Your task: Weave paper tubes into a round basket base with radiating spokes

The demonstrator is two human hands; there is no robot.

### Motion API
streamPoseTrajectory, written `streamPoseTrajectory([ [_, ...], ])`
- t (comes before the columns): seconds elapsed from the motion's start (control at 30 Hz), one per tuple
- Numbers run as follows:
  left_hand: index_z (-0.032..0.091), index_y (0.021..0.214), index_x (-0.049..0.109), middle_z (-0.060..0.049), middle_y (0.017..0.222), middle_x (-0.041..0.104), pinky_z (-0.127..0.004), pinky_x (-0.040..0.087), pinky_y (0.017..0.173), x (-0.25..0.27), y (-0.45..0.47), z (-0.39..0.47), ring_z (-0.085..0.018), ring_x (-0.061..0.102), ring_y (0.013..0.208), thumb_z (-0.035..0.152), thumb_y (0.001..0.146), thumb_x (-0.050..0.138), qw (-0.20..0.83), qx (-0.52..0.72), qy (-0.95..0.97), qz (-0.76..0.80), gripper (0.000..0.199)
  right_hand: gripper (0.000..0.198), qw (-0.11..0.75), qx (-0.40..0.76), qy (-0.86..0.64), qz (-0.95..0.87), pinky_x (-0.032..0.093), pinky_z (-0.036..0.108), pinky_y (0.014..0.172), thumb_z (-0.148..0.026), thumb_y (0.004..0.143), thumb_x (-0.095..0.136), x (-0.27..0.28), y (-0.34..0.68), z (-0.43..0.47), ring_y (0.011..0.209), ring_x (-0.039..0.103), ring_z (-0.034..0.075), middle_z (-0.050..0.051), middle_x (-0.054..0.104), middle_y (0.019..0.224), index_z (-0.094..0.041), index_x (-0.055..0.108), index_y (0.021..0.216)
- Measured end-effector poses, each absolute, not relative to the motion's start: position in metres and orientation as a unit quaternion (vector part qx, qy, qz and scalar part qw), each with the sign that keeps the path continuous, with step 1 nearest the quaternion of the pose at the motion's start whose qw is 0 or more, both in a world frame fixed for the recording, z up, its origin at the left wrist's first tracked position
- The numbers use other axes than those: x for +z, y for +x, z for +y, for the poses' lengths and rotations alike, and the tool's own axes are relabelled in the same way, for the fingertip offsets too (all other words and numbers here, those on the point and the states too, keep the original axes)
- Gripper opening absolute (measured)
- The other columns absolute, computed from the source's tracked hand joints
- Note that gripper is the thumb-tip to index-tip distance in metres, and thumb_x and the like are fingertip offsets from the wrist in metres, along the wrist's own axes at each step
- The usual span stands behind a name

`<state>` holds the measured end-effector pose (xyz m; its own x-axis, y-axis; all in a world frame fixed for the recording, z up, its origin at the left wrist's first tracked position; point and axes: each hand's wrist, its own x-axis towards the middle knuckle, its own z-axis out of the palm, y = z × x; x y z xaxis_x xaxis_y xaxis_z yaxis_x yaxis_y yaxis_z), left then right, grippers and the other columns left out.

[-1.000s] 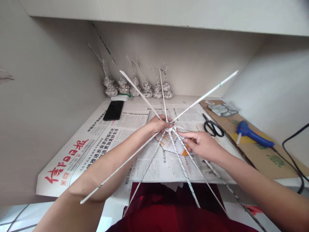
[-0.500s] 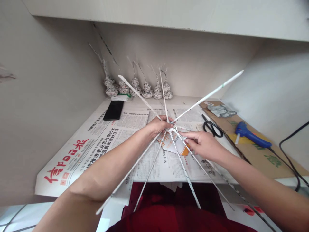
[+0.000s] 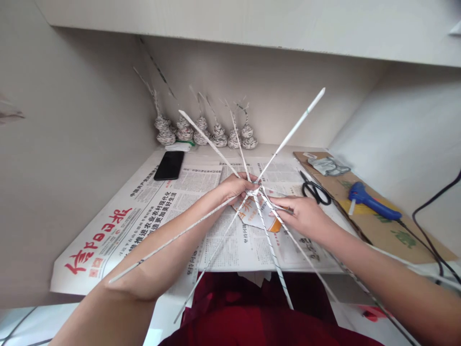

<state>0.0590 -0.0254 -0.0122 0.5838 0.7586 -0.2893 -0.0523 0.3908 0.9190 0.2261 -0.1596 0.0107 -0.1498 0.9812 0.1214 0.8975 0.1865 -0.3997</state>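
Note:
Several thin rolled newspaper sticks (image 3: 276,262) cross at one centre and fan out like spokes. My left hand (image 3: 236,186) is closed around that centre, its thumb pressing on top of the crossing. Just right of the centre, my right hand (image 3: 306,217) pinches a paper stick between thumb and fingertips. One white stick (image 3: 300,122) points up and right, while others reach toward my body and across my left forearm. Under the crossing lies a torn printed piece (image 3: 248,215) with orange on it.
Newspaper (image 3: 118,240) covers the table. Small woven gourd shapes (image 3: 219,137) line the back wall. A black phone (image 3: 169,165) lies left. On the right are scissors (image 3: 317,192), a blue glue gun (image 3: 374,202) with its cord, and cardboard (image 3: 406,240). A shelf board (image 3: 252,29) hangs overhead.
The spokes have turned anticlockwise: the upper-right one stands steeper, and a lower-left one now crosses my left forearm. My right hand has shifted slightly, still pinching by the centre.

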Motion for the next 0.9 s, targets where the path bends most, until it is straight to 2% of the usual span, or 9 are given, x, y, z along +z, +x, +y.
streamPoseTrajectory([
  [0.13,0.011,0.085,0.062,-0.002,0.060,0.063,-0.016,0.033,0.039,-0.010,0.059,-0.026,-0.010,0.059,0.047,-0.001,0.068,0.064,0.745,0.272,0.486,0.367,0.021,0.044,0.108,0.039,-0.635,-0.764,0.046,0.030,0.071,-0.044,0.093,0.043,0.008,0.215,-0.166,0.083,0.066,0.021,0.006,0.071,0.096,-0.030,0.055,0.132],
  [0.23,0.012,0.084,0.062,-0.002,0.061,0.064,-0.016,0.027,0.037,-0.008,0.059,-0.027,-0.010,0.058,0.046,0.000,0.069,0.064,0.743,0.282,0.478,0.373,0.020,0.054,0.065,-0.024,-0.672,-0.737,0.043,0.031,0.064,-0.046,0.095,0.034,0.005,0.207,-0.172,0.075,0.065,0.022,0.007,0.069,0.094,-0.026,0.038,0.145],
  [0.3,0.012,0.084,0.061,-0.002,0.062,0.064,-0.017,0.027,0.037,-0.007,0.058,-0.027,-0.009,0.057,0.046,0.000,0.069,0.063,0.743,0.289,0.474,0.375,0.020,0.055,0.065,-0.026,-0.680,-0.729,0.041,0.029,0.062,-0.045,0.097,0.030,0.004,0.203,-0.175,0.071,0.064,0.020,0.005,0.068,0.091,-0.027,0.029,0.149],
  [0.37,0.012,0.084,0.061,-0.001,0.062,0.063,-0.017,0.027,0.037,-0.007,0.058,-0.027,-0.008,0.055,0.045,0.000,0.069,0.064,0.740,0.292,0.475,0.377,0.020,0.053,0.075,-0.012,-0.679,-0.730,0.039,0.027,0.062,-0.044,0.098,0.025,0.005,0.200,-0.178,0.070,0.063,0.018,0.003,0.066,0.086,-0.029,0.026,0.149],
  [0.6,0.011,0.081,0.062,-0.002,0.061,0.063,-0.017,0.025,0.036,-0.008,0.060,-0.027,-0.009,0.055,0.046,-0.003,0.065,0.065,0.748,0.293,0.453,0.387,0.021,0.051,0.012,-0.026,-0.687,-0.726,0.037,0.029,0.063,-0.047,0.097,0.023,0.013,0.193,-0.178,0.074,0.061,0.019,0.005,0.062,0.086,-0.027,0.040,0.141],
  [0.7,0.010,0.078,0.062,-0.002,0.059,0.062,-0.017,0.024,0.035,-0.006,0.061,-0.029,-0.008,0.054,0.044,-0.004,0.065,0.064,0.755,0.298,0.438,0.386,0.020,0.051,0.020,0.000,-0.692,-0.722,0.039,0.030,0.065,-0.050,0.096,0.024,0.016,0.189,-0.178,0.076,0.061,0.021,0.006,0.061,0.086,-0.026,0.049,0.133],
  [0.8,0.010,0.076,0.062,-0.001,0.056,0.061,-0.016,0.025,0.035,-0.006,0.061,-0.029,-0.007,0.052,0.042,-0.005,0.065,0.064,0.755,0.307,0.435,0.382,0.018,0.053,0.093,0.088,-0.681,-0.721,0.043,0.033,0.071,-0.051,0.097,0.020,0.012,0.188,-0.176,0.080,0.061,0.022,0.007,0.063,0.086,-0.025,0.062,0.114],
  [0.9,0.009,0.075,0.063,-0.001,0.057,0.061,-0.016,0.024,0.035,-0.008,0.062,-0.028,-0.006,0.051,0.042,-0.002,0.064,0.068,0.755,0.307,0.444,0.374,0.016,0.051,0.216,0.192,-0.656,-0.697,0.046,0.037,0.086,-0.054,0.096,0.025,0.002,0.189,-0.172,0.101,0.061,0.024,0.008,0.067,0.102,-0.027,0.062,0.119],
])
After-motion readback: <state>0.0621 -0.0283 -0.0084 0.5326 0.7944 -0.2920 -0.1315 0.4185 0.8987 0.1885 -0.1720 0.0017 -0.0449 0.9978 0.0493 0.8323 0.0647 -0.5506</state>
